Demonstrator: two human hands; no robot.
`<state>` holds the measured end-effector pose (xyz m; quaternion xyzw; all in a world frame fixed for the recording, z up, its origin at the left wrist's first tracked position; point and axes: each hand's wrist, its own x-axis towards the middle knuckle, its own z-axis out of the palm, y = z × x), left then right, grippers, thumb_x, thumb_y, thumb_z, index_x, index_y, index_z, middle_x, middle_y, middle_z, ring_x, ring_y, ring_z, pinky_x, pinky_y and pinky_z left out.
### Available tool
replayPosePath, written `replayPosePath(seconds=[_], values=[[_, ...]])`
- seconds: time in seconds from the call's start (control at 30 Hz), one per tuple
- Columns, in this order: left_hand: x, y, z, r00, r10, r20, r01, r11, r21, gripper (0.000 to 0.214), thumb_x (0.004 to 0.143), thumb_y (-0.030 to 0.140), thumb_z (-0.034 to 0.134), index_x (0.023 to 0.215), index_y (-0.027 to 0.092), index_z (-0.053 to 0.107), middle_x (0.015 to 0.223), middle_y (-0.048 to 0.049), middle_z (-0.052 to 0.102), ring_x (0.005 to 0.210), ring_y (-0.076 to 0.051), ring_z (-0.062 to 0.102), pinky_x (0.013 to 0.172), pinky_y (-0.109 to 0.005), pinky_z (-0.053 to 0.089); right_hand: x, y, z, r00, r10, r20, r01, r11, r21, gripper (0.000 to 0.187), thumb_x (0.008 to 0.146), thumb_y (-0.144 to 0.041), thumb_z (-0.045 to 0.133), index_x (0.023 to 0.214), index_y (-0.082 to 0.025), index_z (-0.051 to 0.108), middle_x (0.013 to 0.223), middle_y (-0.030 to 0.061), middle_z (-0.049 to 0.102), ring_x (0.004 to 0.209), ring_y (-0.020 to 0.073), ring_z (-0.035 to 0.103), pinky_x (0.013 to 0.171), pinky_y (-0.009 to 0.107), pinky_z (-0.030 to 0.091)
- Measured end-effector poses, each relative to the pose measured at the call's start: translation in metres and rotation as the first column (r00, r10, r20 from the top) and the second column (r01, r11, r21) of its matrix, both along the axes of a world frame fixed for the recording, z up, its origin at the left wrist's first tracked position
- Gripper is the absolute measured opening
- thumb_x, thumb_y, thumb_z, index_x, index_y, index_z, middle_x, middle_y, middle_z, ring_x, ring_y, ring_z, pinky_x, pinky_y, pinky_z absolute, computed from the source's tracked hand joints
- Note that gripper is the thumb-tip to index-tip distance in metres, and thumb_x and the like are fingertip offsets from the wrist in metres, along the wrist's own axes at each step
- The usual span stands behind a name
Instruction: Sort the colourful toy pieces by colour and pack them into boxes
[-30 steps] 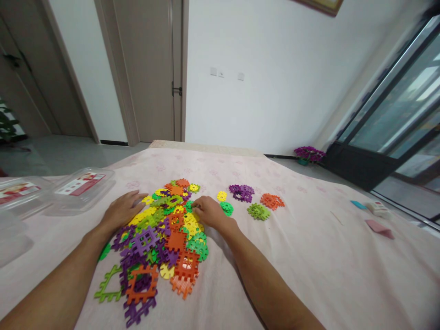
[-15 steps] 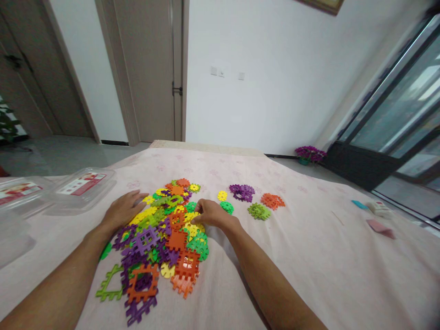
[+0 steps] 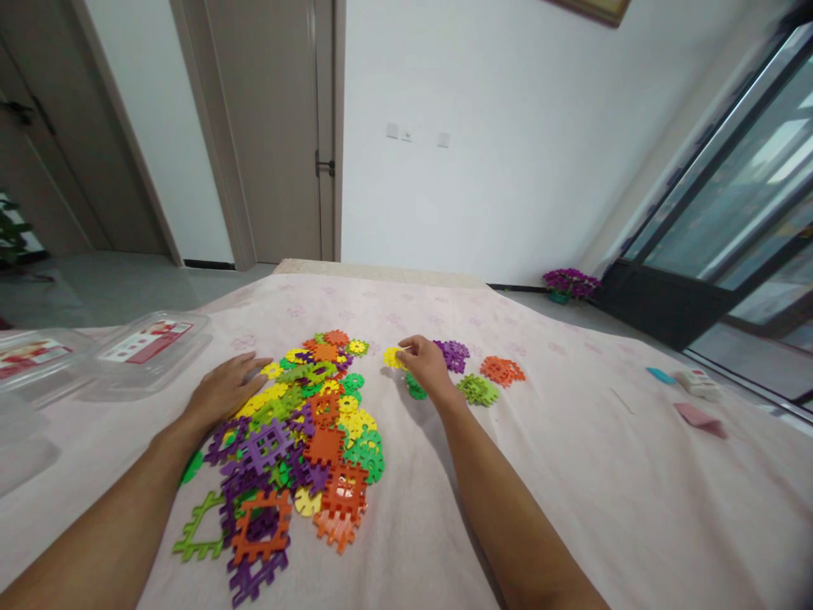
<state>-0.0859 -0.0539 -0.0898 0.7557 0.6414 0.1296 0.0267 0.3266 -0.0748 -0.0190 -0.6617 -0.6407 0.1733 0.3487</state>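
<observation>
A heap of plastic interlocking pieces [image 3: 325, 446], square and round with notched edges, in purple, orange, green and yellow, lies on the cloth in front of me. My left hand [image 3: 229, 388] rests at the heap's left edge, its fingers stretched over yellow pieces and holding nothing. To the right of the heap, my right hand [image 3: 424, 363] pinches a yellow notched disc [image 3: 392, 357] low over the cloth. Beneath that hand, dark green discs [image 3: 417, 389] are partly covered. Small groups of purple discs [image 3: 453, 355], lime green discs [image 3: 478, 390] and orange-red discs [image 3: 503, 370] lie just beyond it.
Clear plastic boxes [image 3: 149, 352] with red and white labels stand at the left. Toward the right edge of the pink cloth [image 3: 559, 440] are a white box [image 3: 697, 384], a pink piece of cloth or paper [image 3: 699, 419] and a blue item [image 3: 661, 375].
My right hand has moved from the heap's right edge rightward and away from me, with a yellow disc in its fingers. My left hand has stayed in place.
</observation>
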Motion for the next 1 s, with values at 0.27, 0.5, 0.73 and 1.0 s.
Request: replayPosePath(seconds=[0.27, 0.5, 0.73, 1.0], values=[[-0.002, 0.002, -0.004, 1.0, -0.011, 0.021, 0.011, 1.0, 0.012, 0.065, 0.094, 0.059, 0.031, 0.141, 0.026, 0.061, 0.154, -0.0097, 0.051, 0.139, -0.028, 0.05, 0.116, -0.043, 0.037, -0.006, -0.011, 0.012, 0.97, 0.164, 0.181, -0.154, 0.986, -0.069, 0.016, 0.085, -0.023, 0.069, 0.1, -0.019, 0.076, 0.098, 0.005, 0.077, 0.089, 0.0192, 0.07, 0.076, 0.027, 0.047], [-0.001, 0.001, -0.003, 1.0, 0.0, 0.028, 0.0, 1.0, 0.017, 0.064, 0.093, 0.058, 0.033, 0.14, 0.027, 0.062, 0.153, -0.0082, 0.053, 0.138, -0.029, 0.051, 0.115, -0.044, 0.038, -0.053, -0.028, 0.001, 0.889, 0.427, 0.164, -0.421, 0.904, -0.073, 0.013, 0.085, -0.022, 0.069, 0.096, -0.021, 0.077, 0.093, 0.0023, 0.077, 0.083, 0.016, 0.066, 0.071, 0.024, 0.043], [-0.001, 0.002, -0.004, 1.0, -0.004, 0.026, 0.003, 1.0, 0.017, 0.062, 0.094, 0.058, 0.032, 0.14, 0.027, 0.062, 0.153, -0.0095, 0.052, 0.139, -0.028, 0.05, 0.115, -0.044, 0.038, -0.088, -0.05, -0.01, 0.865, 0.469, 0.179, -0.468, 0.882, -0.045, 0.039, 0.081, -0.047, 0.078, 0.112, -0.024, 0.073, 0.112, 0.006, 0.069, 0.1, 0.0214, 0.061, 0.082, 0.029, 0.045], [-0.003, 0.003, -0.005, 1.0, -0.014, 0.022, 0.014, 1.0, 0.02, 0.066, 0.094, 0.058, 0.031, 0.141, 0.024, 0.061, 0.153, -0.0109, 0.052, 0.139, -0.029, 0.05, 0.116, -0.044, 0.037, -0.092, -0.053, -0.012, 0.907, 0.414, 0.08, -0.411, 0.91, -0.055, 0.036, 0.072, -0.034, 0.085, 0.102, -0.023, 0.07, 0.105, 0.0023, 0.067, 0.091, 0.0177, 0.059, 0.076, 0.027, 0.043]])
